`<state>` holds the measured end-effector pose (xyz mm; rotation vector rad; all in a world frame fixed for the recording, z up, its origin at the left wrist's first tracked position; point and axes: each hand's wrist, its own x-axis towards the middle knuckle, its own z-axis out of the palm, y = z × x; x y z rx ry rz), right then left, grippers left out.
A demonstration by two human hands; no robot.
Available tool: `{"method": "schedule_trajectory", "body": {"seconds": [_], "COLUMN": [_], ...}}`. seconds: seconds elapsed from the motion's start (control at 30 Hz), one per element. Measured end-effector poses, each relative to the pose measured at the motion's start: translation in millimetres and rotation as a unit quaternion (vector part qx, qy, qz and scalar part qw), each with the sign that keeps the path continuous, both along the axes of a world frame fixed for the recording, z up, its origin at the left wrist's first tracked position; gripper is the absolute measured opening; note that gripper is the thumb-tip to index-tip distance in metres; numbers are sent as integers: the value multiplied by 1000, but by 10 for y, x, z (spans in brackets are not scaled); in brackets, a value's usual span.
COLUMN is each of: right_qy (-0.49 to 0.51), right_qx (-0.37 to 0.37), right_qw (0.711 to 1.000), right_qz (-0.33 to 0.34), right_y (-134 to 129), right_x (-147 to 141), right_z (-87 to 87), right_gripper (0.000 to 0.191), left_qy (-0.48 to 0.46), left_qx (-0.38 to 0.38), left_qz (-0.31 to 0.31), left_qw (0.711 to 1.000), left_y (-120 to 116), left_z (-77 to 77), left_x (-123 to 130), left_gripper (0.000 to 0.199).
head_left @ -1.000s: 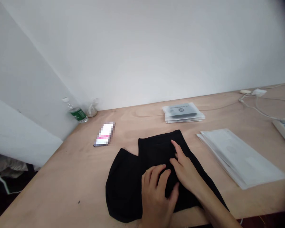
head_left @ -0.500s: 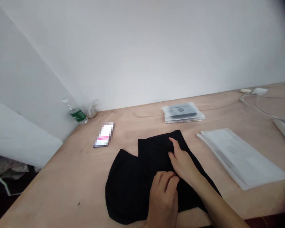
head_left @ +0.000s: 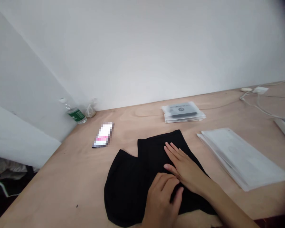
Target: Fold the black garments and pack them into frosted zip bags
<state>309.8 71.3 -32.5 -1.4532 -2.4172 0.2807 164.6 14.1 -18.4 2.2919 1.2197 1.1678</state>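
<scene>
On the plywood counter (head_left: 61, 177), a black cloth garment (head_left: 130, 193) lay folded under both hands. The right hand (head_left: 186, 167) pressed flat on it, grip wide open; the left hand (head_left: 160, 202) curled on the cloth, though whether it pinched any was hidden. White packets (head_left: 242, 158) lay just right of the grip.

Plywood counter (head_left: 61, 177) ran across the frame. Black cloth (head_left: 130, 190) lay at bottom center, white plastic sleeves (head_left: 242, 158) right of it, bagged stack (head_left: 181, 112) at top center. Pixelated flat object (head_left: 103, 135) sat left of center, water bottle (head_left: 75, 114) and small plastic bag (head_left: 90, 110) in the far left corner, white cable (head_left: 258, 104) at upper right.
</scene>
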Motion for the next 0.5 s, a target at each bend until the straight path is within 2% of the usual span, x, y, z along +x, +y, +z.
{"method": "schedule_trajectory", "body": {"seconds": [0.07,0.13,0.23,0.33,0.43,0.5], "right_qy": [-17,-30,-34,-25,-6,4], "right_qx": [9,3,-23,-46,-64,-38], "right_qw": [1000,999,998,998,997,998], "right_qz": [11,22,37,44,31,-39], "right_y": [-16,-28,-26,-27,-77,-144], "right_x": [13,20,19,24,121,269], "right_z": [2,17,47,89,131,131], "right_gripper": [60,69,90,102,98,83], "left_qy": [47,139,251,291,305,309], "left_qx": [2,-9,-29,-28,-34,-42], "left_qz": [24,59,70,66,80,89], "left_qw": [999,988,965,954,948,946], "left_y": [33,72,110,109,94,86], "left_z": [42,39,-60,-182,-237,-239], "left_x": [-61,-128,-210,-244,-237,-225], "left_gripper": [23,40,66,76,76,73]}}
